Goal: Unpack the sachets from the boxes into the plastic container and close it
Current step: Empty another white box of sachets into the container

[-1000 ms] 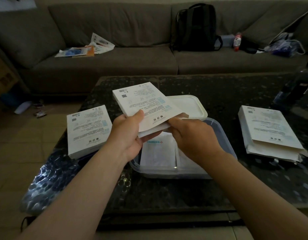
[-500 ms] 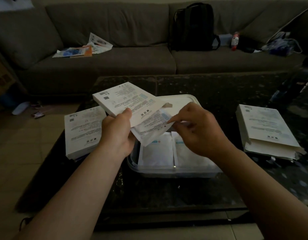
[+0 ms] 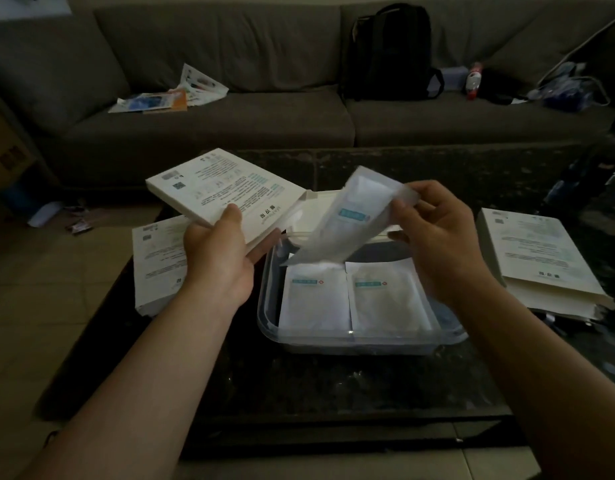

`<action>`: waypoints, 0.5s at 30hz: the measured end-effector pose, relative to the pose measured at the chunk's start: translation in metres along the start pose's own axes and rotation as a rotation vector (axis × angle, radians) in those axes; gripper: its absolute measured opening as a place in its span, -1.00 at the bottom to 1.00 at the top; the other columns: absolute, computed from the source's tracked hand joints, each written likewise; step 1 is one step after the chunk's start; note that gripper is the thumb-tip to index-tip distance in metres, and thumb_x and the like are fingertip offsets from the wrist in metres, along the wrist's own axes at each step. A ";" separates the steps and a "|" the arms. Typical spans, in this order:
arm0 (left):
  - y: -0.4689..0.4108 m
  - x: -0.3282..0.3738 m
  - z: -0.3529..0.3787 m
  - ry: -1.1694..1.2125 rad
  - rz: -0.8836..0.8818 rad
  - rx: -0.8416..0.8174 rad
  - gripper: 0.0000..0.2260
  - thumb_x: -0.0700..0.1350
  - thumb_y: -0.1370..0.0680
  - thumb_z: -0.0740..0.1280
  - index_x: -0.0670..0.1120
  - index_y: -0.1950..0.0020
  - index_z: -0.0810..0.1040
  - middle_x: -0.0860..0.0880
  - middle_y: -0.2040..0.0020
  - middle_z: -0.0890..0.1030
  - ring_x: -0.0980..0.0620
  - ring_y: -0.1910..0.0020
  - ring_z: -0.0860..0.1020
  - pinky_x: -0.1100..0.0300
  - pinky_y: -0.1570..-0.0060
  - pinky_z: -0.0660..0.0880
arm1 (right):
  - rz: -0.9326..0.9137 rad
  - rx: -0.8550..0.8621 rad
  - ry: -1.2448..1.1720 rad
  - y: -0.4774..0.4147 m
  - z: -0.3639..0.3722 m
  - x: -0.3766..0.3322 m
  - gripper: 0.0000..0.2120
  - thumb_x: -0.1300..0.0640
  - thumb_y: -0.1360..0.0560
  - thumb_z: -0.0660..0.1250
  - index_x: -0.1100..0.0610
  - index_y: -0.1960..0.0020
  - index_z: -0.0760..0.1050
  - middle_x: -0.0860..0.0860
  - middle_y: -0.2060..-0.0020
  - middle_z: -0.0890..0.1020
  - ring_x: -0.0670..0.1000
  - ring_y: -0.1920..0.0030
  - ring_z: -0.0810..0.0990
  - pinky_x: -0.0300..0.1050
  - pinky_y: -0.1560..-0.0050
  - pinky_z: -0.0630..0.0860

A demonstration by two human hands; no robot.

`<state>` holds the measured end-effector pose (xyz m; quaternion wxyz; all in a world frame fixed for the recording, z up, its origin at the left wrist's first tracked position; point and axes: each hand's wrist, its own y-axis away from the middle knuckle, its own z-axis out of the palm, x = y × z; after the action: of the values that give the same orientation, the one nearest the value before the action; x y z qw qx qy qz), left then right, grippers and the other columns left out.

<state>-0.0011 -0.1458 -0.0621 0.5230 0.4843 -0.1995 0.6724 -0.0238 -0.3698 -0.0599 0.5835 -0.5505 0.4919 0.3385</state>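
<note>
Midair: right hand (image 3: 437, 244) pinches sachet (image 3: 347, 223) edge; left hand (image 3: 219, 258) grips box (image 3: 223, 187).

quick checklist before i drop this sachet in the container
1. Sachet free of the box: ok. The sachet is fully out of the box that the left hand holds.
2. Grip: ok. The right hand pinches the sachet's upper end with its fingers.
3. Container open: ok. The lid lies behind the container.
4. Sachet over the container: ok. Its lower end hangs above the far part.
5. Room inside: probably ok. Only two sachets show, lying flat side by side.
6. Box empty: cannot tell. Its inside is not visible.
</note>
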 end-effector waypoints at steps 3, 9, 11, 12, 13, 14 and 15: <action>0.000 0.004 -0.001 0.021 0.012 0.010 -0.73 -0.15 -0.71 0.31 0.01 -0.40 0.45 -0.06 -0.14 0.70 -0.04 -0.07 0.72 -0.04 0.07 0.73 | 0.077 -0.007 0.027 -0.002 0.001 0.004 -0.92 0.12 -0.61 0.24 0.01 -0.03 0.51 -0.06 0.04 0.65 -0.13 0.06 0.67 -0.24 0.25 0.61; -0.001 0.008 -0.004 0.013 0.006 0.026 -0.72 -0.15 -0.71 0.31 -0.01 -0.42 0.42 -0.05 -0.11 0.68 -0.02 -0.03 0.69 -0.02 0.08 0.73 | 0.351 -0.068 0.091 -0.002 0.017 0.020 -0.91 0.11 -0.62 0.24 0.02 -0.05 0.52 0.02 0.03 0.64 0.01 0.05 0.67 -0.01 0.12 0.67; 0.000 0.008 -0.004 0.013 0.000 0.024 -0.71 -0.15 -0.71 0.32 -0.02 -0.42 0.41 -0.06 -0.10 0.68 -0.01 -0.03 0.70 -0.02 0.10 0.73 | 0.432 -0.088 0.120 -0.003 0.024 0.027 -0.93 0.12 -0.62 0.25 0.02 -0.04 0.51 0.04 0.03 0.64 0.06 0.04 0.67 0.06 0.09 0.67; -0.001 0.008 -0.004 0.013 -0.004 0.022 -0.71 -0.15 -0.71 0.32 -0.02 -0.42 0.42 -0.06 -0.10 0.68 -0.02 -0.03 0.70 -0.01 0.11 0.73 | 0.452 -0.093 0.134 -0.004 0.027 0.030 -0.93 0.13 -0.62 0.26 0.00 -0.03 0.50 0.04 0.01 0.63 0.07 0.02 0.66 0.06 0.09 0.66; -0.001 0.007 -0.004 0.013 -0.008 0.021 -0.72 -0.15 -0.70 0.32 -0.02 -0.42 0.43 -0.07 -0.11 0.69 -0.02 -0.03 0.71 -0.01 0.11 0.73 | 0.459 -0.100 0.152 -0.005 0.029 0.033 -0.93 0.14 -0.60 0.28 -0.02 -0.01 0.49 0.03 0.00 0.62 0.07 0.00 0.65 0.04 0.11 0.66; -0.001 0.007 -0.004 0.011 -0.011 0.018 -0.72 -0.15 -0.70 0.32 -0.02 -0.42 0.44 -0.07 -0.11 0.69 -0.04 -0.04 0.71 -0.01 0.12 0.73 | 0.455 -0.114 0.179 -0.006 0.030 0.036 -0.91 0.15 -0.59 0.31 -0.04 0.00 0.47 0.02 0.00 0.62 0.06 0.00 0.64 -0.02 0.15 0.65; -0.002 0.006 -0.005 0.008 -0.014 0.013 -0.72 -0.15 -0.70 0.32 -0.02 -0.42 0.44 -0.07 -0.12 0.70 -0.05 -0.05 0.72 -0.01 0.13 0.73 | 0.439 -0.138 0.223 -0.006 0.030 0.038 -0.88 0.16 -0.57 0.34 -0.04 -0.02 0.47 0.00 0.01 0.62 0.03 0.02 0.64 -0.09 0.20 0.64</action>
<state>-0.0017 -0.1386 -0.0595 0.5253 0.4863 -0.1896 0.6720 -0.0007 -0.3470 -0.0969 0.3991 -0.5028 0.6369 0.4270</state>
